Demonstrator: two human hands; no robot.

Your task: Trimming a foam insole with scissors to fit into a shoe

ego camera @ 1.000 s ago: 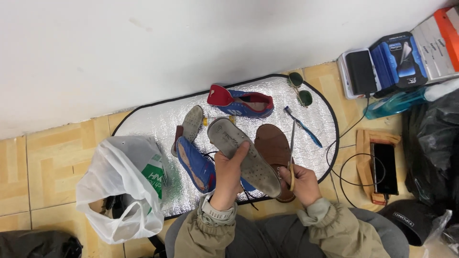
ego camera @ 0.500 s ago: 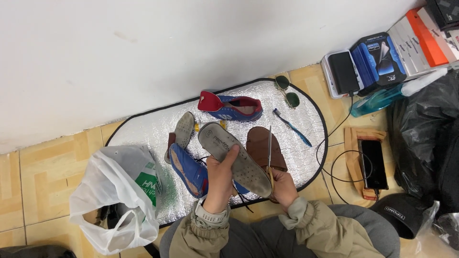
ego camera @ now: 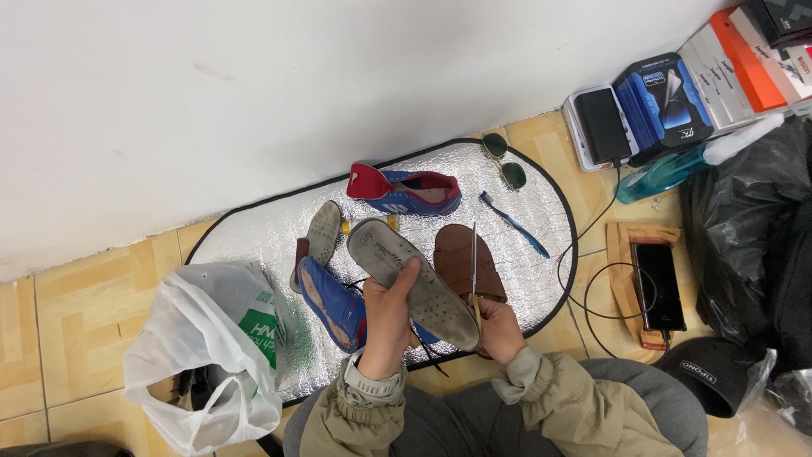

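A: Compared with a second ago, the scissors (ego camera: 474,267) have swung from a slant to nearly upright, and the grey insole (ego camera: 412,283) has tipped a little further toward the right hand (ego camera: 499,330).

B: And the grips?

A: The left hand (ego camera: 387,326) is closed round the insole — thumb across its top, fingers underneath — holding it just above the silver mat (ego camera: 254,245) on the floor. The right hand is clenched on the scissors' handles, blades pointing away from the person, just right of the insole's edge. Held like that, the insole's rim is presented to the blades.

B: What lies around them?

A: Under the left hand, a blue shoe (ego camera: 331,305) lies on its side; beyond it is a smaller grey insole (ego camera: 321,235). Ahead of both hands sits a second blue-and-red shoe (ego camera: 406,192). A brown leather piece (ego camera: 457,254) lies flat behind the scissors, with a blue toothbrush (ego camera: 514,222) and sunglasses (ego camera: 503,161) further right.

B: Any packaging?

A: Left of the left hand, a white plastic bag (ego camera: 203,347) with a green printed patch. Far right, against the wall, flat boxes stand in a row — black-and-blue (ego camera: 664,101), then white and orange (ego camera: 736,59) — beside a blue spray bottle (ego camera: 677,169).
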